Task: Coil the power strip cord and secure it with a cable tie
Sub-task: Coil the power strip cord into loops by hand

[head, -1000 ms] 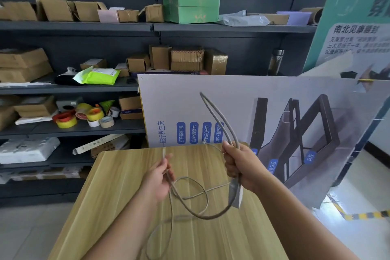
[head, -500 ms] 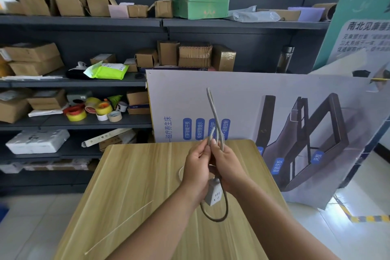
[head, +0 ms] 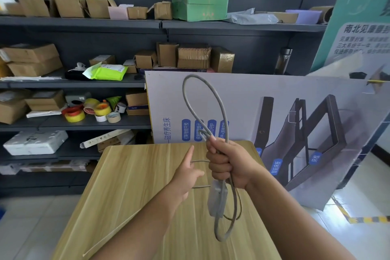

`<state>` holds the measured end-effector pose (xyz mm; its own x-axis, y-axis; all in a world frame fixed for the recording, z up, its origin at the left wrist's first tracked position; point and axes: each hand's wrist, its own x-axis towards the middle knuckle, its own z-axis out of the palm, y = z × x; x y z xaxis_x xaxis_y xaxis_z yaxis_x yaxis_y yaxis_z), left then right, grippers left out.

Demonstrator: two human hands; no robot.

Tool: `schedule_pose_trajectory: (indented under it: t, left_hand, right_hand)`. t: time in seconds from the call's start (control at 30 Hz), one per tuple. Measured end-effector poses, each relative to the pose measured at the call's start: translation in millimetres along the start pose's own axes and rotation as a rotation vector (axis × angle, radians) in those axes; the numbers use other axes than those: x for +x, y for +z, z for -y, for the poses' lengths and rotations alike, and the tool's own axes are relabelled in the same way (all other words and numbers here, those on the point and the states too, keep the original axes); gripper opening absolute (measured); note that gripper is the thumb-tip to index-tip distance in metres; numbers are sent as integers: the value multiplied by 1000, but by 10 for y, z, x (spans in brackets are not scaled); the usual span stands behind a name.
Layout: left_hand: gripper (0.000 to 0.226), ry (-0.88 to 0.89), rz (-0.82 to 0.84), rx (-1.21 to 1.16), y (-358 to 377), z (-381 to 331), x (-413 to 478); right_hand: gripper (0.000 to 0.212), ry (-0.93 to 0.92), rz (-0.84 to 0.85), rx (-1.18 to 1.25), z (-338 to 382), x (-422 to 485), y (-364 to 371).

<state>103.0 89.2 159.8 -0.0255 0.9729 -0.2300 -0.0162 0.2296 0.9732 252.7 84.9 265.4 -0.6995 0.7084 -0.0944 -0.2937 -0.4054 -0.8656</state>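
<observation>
My right hand (head: 226, 161) is closed in a fist around the gathered grey power strip cord (head: 219, 103). One loop rises above the fist and another hangs below it. The white power strip block (head: 217, 198) dangles just under that hand, blurred. My left hand (head: 187, 172) is beside it to the left, fingers apart, forefinger pointing up, touching thin cord strands that run across to the right hand. A long white cable tie (head: 111, 233) lies on the wooden table (head: 135, 186) at the near left.
A large printed board (head: 295, 116) leans against the table's far and right sides. Dark shelves (head: 80, 23) with cardboard boxes, tape rolls (head: 88, 110) and a green box (head: 199, 2) stand behind. Tiled floor lies to the left and right.
The cord went from spread between both hands to gathered. My right hand now holds the bundle alone in a fist, and my left hand has come off it and opened.
</observation>
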Motion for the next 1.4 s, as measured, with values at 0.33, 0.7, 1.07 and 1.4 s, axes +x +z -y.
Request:
schedule_pose_trajectory:
  t: [0.33, 0.7, 1.07, 1.4]
  left_hand:
    - [34, 59, 122, 158, 67, 308, 182]
    - [26, 19, 73, -27, -77, 284, -129]
    - [20, -34, 151, 148, -315, 233, -289]
    - [23, 176, -141, -229, 58, -545, -210]
  right_hand:
    - [30, 52, 333, 76, 157, -56, 1]
    - [31, -125, -149, -136, 318, -146, -235]
    - [33, -152, -274, -91, 234, -119, -356]
    - [29, -51, -508, -387, -345, 198, -150]
